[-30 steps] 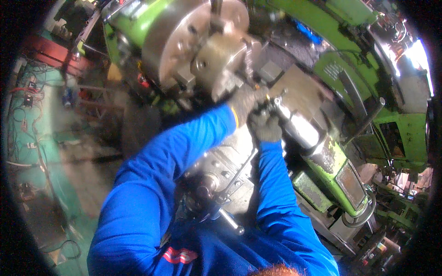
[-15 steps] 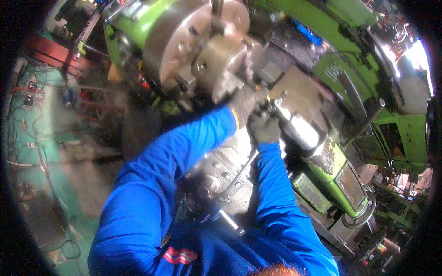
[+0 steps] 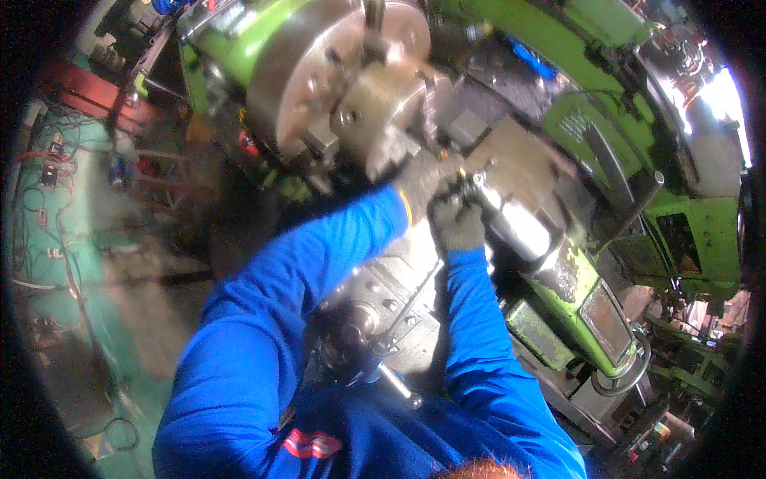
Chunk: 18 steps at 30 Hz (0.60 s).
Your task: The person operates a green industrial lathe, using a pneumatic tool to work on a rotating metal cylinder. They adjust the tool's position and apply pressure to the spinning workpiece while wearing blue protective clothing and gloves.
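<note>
My gloved left hand [image 3: 423, 185] reaches in from the left, fingers curled at the front end of a shiny metal tailstock spindle [image 3: 523, 228]. Beside it, touching or nearly so, my gloved right hand [image 3: 460, 226] is closed at that same end. Small dark and bright metal parts show between the hands; what each one grips is too small and blurred to name. Just beyond my left hand is a round metal workpiece [image 3: 377, 110], held at the big lathe chuck [image 3: 289, 89].
Below my hands lies the lathe carriage [image 3: 419, 299], with a ball-ended lever [image 3: 401, 388] pointing toward me. The green tailstock body [image 3: 578, 275] and its handwheel [image 3: 641, 369] stand to the right. A flat metal plate [image 3: 515, 164] lies past the spindle. Cables cover the green floor [image 3: 84, 239] at left.
</note>
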Tool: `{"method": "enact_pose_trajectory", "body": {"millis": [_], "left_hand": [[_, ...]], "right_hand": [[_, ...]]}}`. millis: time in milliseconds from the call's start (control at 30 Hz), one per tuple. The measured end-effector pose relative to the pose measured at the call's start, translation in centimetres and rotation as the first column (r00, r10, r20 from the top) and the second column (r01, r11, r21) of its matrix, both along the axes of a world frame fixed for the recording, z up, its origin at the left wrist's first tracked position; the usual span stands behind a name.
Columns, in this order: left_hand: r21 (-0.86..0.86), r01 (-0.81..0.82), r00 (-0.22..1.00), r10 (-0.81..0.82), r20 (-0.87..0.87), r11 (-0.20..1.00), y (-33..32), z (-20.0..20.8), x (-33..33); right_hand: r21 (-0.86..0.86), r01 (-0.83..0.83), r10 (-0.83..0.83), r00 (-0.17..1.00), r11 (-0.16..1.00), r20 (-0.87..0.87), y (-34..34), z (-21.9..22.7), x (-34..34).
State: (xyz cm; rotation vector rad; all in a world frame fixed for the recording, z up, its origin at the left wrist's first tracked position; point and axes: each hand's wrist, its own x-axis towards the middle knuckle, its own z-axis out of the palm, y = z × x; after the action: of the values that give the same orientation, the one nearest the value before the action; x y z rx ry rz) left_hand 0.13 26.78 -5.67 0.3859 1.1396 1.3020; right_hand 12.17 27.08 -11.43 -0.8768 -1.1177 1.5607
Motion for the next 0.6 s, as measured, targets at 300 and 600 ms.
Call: {"method": "enact_pose_trajectory", "body": {"millis": [300,600], "left_hand": [[0.045,0.038,0.999,-0.038,-0.003,0.998,0.0,-0.9,-0.5],[0.053,-0.002,1.0,0.003,-0.026,0.999,0.1,-0.6,-0.1]], "right_hand": [[-0.362,-0.153,-0.001,0.92,0.919,-0.392,0.9,-1.1,-0.5],[-0.199,-0.036,-0.036,0.936,0.979,-0.349,1.4,-5.7,-0.7]]}}
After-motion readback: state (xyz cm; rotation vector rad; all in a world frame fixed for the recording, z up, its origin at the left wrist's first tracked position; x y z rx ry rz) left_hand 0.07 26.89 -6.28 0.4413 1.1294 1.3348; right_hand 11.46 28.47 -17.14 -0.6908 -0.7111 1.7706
